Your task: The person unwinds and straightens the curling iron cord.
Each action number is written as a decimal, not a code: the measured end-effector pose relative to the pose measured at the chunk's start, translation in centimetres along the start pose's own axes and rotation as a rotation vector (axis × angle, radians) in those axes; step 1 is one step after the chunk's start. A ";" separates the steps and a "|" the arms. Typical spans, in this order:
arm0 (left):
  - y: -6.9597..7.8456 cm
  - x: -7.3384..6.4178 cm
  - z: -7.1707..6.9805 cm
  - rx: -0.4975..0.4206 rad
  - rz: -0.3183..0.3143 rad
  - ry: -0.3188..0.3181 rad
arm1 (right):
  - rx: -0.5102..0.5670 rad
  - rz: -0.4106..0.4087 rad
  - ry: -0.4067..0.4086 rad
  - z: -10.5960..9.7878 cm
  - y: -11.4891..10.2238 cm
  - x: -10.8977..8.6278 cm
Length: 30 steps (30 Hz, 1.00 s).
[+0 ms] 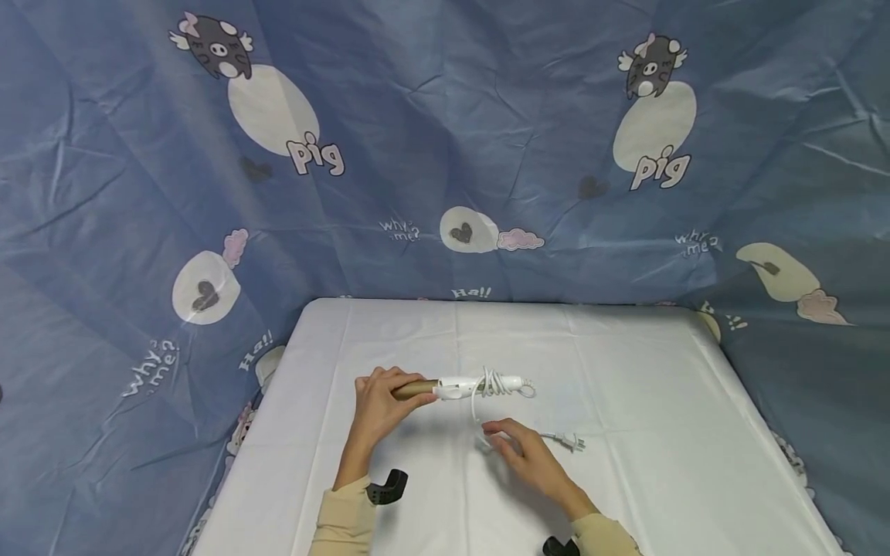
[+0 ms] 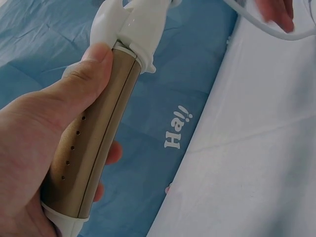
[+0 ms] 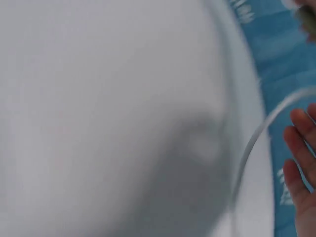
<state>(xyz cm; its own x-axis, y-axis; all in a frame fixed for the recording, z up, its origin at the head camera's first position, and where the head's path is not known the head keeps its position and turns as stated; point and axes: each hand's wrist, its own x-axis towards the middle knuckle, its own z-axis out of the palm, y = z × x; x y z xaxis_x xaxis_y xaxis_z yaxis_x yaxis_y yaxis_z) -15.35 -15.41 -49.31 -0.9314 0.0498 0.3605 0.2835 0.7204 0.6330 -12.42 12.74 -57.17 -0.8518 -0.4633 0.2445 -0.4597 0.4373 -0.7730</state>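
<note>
My left hand grips the gold barrel of a curling iron, its thumb lying near the white clamp lever in the left wrist view. The iron is held sideways over the white table, its white handle pointing right. Several loops of white cord are wound round that handle. A free length of the cord hangs down toward my right hand. In the right wrist view that hand's fingers are loosely extended and spread, with the cord passing beside them. The plug shows just right of the hand.
A white cloth covers the table. Blue printed fabric hangs behind it and along both sides. A black wrist mount sits at the left sleeve, and another at the right.
</note>
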 end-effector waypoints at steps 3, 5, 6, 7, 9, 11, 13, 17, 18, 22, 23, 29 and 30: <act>0.0 0.1 0.0 0.016 -0.004 0.007 | 0.203 0.093 0.046 0.3 -2.3 0.3; 0.0 0.1 0.1 0.023 0.000 0.012 | 0.234 0.150 0.135 0.6 -3.9 0.7; 0.1 0.2 0.1 0.024 0.001 0.011 | 0.214 0.161 0.188 0.7 -4.6 0.8; 0.2 0.2 0.2 0.028 0.002 0.010 | 0.192 0.174 0.239 0.7 -5.3 1.0; 0.3 0.1 0.2 0.035 0.005 0.012 | 0.144 0.170 0.330 0.8 -6.3 1.3; 0.4 0.1 0.3 0.043 0.006 0.015 | 0.094 0.123 0.382 0.8 -7.0 1.6; 0.4 0.0 0.3 0.052 0.008 0.022 | 0.072 0.077 0.393 0.7 -7.4 1.9; 0.4 0.0 0.5 0.062 0.018 0.033 | 0.028 0.028 0.416 0.8 -7.8 2.1; 0.5 0.0 0.6 0.065 0.021 0.036 | 0.021 0.017 0.427 0.7 -7.8 2.1; 0.7 0.0 0.6 0.092 0.029 0.040 | -0.001 -0.028 0.425 0.1 -7.9 2.1; 0.7 0.0 0.6 0.102 0.031 0.040 | -0.003 -0.036 0.406 -0.2 -7.9 2.1; 0.8 -0.1 0.8 0.138 0.009 -0.001 | -0.066 -0.098 0.218 -1.9 -7.7 2.1; 0.8 -0.1 0.8 0.139 -0.001 -0.011 | -0.088 -0.112 0.199 -2.2 -7.7 2.1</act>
<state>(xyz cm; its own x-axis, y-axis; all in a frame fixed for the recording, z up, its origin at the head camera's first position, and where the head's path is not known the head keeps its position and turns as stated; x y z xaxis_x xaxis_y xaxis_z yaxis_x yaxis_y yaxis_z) -15.19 -14.24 -49.41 -0.9344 0.0557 0.3518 0.2487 0.8092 0.5323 -11.21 10.08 -49.48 -0.8228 -0.3556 0.4434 -0.5670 0.4607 -0.6828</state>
